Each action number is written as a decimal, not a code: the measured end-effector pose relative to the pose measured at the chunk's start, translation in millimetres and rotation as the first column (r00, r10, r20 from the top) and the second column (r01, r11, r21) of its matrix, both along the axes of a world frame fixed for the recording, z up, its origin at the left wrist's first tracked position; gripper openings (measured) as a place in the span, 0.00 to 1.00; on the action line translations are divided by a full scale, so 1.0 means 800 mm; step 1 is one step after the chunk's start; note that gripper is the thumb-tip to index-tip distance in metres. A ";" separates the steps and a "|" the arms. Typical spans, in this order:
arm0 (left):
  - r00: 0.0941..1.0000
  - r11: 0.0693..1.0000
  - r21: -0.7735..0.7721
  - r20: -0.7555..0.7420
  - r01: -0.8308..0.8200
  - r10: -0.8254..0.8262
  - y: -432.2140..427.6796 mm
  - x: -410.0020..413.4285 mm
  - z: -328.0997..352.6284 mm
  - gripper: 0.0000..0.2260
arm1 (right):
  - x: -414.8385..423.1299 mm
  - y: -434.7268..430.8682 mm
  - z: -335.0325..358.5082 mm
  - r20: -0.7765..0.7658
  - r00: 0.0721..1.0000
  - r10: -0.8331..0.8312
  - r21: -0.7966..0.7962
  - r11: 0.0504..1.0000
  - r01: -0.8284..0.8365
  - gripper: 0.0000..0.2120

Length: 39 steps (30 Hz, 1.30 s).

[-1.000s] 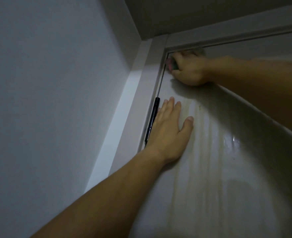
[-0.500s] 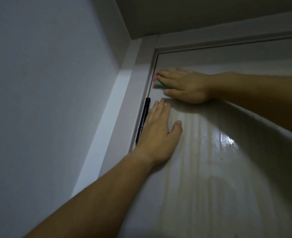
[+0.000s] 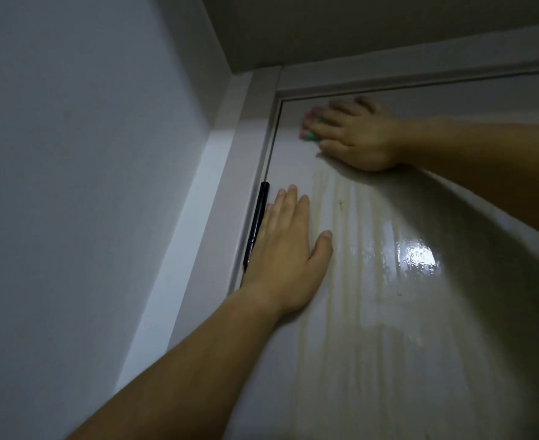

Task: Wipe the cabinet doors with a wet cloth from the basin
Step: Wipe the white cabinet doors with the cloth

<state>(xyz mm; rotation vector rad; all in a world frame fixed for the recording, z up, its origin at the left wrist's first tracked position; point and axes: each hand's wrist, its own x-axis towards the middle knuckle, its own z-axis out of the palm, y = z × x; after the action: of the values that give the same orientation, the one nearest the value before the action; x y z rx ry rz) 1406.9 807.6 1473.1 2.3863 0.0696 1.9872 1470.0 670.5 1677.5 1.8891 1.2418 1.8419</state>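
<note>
1. Far left: plain pale wall, meeting the ceiling at the top.
2. Beside it: white door frame, running upward and turning right along the top of the cabinet door.
3. In the gap between frame and door: a black hinge, slim and upright. Lower part right at the edge of the left hand, contact not clear.
4. Left hand: laid flat on the door just beside the hinge. Fingers straight and close together, thumb spread out to the right, nothing held. Forearm entering from below, cut off at the bottom edge.
5. Cloth: pink and green, high on the door near its top-left corner, just under the frame's top rail. Mostly covered by fingers, only the left end showing. Shape and folds hard to make out.
6. Right hand: spread over the cloth, fingers stretched leftward and pressing it against the door, thumb lower down on the surface. Fingertips blurred, so no telling how the hidden part of the cloth sits under them. Forearm cut off at the right edge.
7. Below and between the hands: wet vertical streaks down the door, with a bright patch of glare right of the left thumb.
8. Far right: door surface in the forearm's shadow, too dark to read. Lower door cut off by the bottom of the view.
</note>
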 end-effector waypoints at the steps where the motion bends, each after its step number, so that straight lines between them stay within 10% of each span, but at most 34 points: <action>1: 1.000 1.000 0.010 0.003 -0.019 0.019 0.000 0.001 0.000 0.30 | -0.004 0.004 0.012 -0.023 1.000 0.003 0.098 0.995 -0.001 0.31; 9: 0.997 0.996 0.035 0.007 -0.077 0.077 0.004 0.008 0.002 0.30 | 0.001 -0.002 -0.049 -0.064 0.995 0.083 -0.057 0.995 -0.087 0.34; 13: 0.997 0.997 0.022 -0.003 -0.078 0.078 0.001 0.007 0.002 0.29 | -0.002 -0.005 0.007 -0.124 0.988 0.094 0.159 0.984 -0.073 0.33; 19: 0.994 0.994 0.029 -0.011 -0.105 0.105 0.002 0.007 0.004 0.29 | 0.017 -0.022 -0.041 -0.034 0.999 0.041 -0.075 0.996 -0.043 0.31; 24: 0.996 0.996 0.010 -0.032 -0.084 0.085 -0.002 0.003 0.005 0.29 | 0.021 -0.040 0.014 -0.141 0.990 0.033 0.186 0.983 -0.006 0.31; 30: 0.997 0.997 -0.024 -0.048 -0.067 0.066 -0.007 -0.006 0.008 0.29 | 0.039 -0.065 -0.033 -0.071 0.997 0.004 -0.055 0.998 -0.008 0.32; 35: 0.994 0.993 -0.036 -0.008 -0.110 0.110 -0.037 -0.001 0.019 0.27 | 0.037 -0.070 0.003 -0.161 0.984 0.075 0.246 0.969 -0.033 0.30; 39: 0.986 0.986 0.062 -0.052 -0.158 0.161 -0.060 0.006 0.031 0.28 | 0.045 -0.079 -0.052 -0.085 0.994 0.073 -0.013 0.997 -0.075 0.33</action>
<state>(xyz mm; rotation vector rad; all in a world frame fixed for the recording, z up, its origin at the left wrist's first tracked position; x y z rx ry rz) 1411.8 759.9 1498.1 2.5483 0.2147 2.0118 1505.8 607.5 1635.7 1.9563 1.3669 1.7993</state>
